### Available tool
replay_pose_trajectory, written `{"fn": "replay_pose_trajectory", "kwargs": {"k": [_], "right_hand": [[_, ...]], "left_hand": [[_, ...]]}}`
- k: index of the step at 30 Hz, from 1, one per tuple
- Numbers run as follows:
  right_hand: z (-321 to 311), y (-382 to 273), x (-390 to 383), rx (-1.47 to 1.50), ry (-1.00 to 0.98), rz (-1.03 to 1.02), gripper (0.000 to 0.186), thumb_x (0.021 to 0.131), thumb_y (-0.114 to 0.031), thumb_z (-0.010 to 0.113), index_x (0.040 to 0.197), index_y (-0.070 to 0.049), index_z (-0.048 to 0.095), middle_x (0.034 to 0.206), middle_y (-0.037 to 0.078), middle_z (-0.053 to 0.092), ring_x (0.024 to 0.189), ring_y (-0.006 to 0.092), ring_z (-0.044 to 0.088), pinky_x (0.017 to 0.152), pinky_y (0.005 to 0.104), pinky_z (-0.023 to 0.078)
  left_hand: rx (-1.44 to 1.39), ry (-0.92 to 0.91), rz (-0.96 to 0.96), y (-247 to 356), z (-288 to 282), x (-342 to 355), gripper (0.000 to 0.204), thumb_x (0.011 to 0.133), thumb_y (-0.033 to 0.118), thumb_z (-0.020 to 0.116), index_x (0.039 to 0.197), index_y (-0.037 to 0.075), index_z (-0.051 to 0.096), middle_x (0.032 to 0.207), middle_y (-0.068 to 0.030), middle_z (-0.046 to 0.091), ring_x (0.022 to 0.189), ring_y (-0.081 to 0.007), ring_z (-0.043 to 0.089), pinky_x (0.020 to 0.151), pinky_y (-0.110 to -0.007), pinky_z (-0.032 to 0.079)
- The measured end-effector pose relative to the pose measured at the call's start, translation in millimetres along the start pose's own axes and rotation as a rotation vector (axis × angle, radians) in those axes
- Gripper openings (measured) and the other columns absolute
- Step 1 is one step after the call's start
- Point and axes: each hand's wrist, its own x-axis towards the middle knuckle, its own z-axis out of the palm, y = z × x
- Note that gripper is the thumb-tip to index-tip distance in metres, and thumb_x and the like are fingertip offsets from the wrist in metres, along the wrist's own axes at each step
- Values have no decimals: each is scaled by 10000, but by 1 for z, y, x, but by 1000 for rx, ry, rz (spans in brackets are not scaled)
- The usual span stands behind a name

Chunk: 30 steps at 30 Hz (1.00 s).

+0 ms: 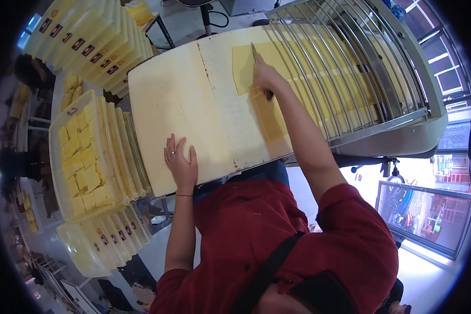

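Observation:
My right hand (pixel 267 77) is closed around a knife (pixel 254 51), whose blade points away from me over a thin yellow sheet (pixel 239 65) on the cream work surface (pixel 172 99). The sheet, apparently dough, extends nearer to me and rightward beneath a metal bar guard (pixel 340 73). My left hand (pixel 182 163) rests at the near left part of the surface, fingers spread and holding nothing.
Stacked translucent trays stand at back left (pixel 83 36); more at left (pixel 112 146) hold yellow blocks (pixel 81 157), and others (pixel 104 235) sit lower. A chair base (pixel 206 18) is behind the surface. People show at the far left and lower right edges.

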Motion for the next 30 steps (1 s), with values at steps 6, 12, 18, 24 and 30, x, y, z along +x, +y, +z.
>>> {"fn": "replay_pose_trajectory", "kwargs": {"k": [6,12,18,24,30], "right_hand": [[28,73,-148,-90,45,-202,641,924,-53,385,1535,-110,201,810,325,643,584,402,647,597,479,540],[-57,40,-223,513,-147,85,574,1010,-113,397,1552,-207,232,582,47,435,417,144,459,396,321,439],[-79,61,-238,727,-92,20,566,1027,-101,385,1557,-228,232,568,-5,376,400,96,387,372,270,401],[-82,82,-245,877,-107,-11,576,1043,-118,393,1567,-243,192,562,-10,367,399,89,375,376,249,398],[-84,91,-242,1002,-124,-28,577,1049,-136,400,1569,-245,177,562,-15,355,401,84,367,377,247,401]], "left_hand": [[-454,87,-117,37,3,52,242,884,73,632,1122,40,602,1252,-159,557,1232,-326,478,1032,-449,411],[-539,-251,244,87,64,195,251,832,65,688,1067,18,611,1026,-129,639,898,-226,632,754,-335,523],[-276,-224,83,121,163,302,461,738,257,800,1070,5,603,1053,-156,657,970,-326,648,862,-420,521],[-168,-361,55,135,180,309,518,700,330,840,1032,10,605,1008,-185,683,974,-351,660,878,-433,518],[-290,-412,229,151,125,275,435,737,266,829,1013,11,609,936,-183,690,906,-283,685,816,-376,537]]}}
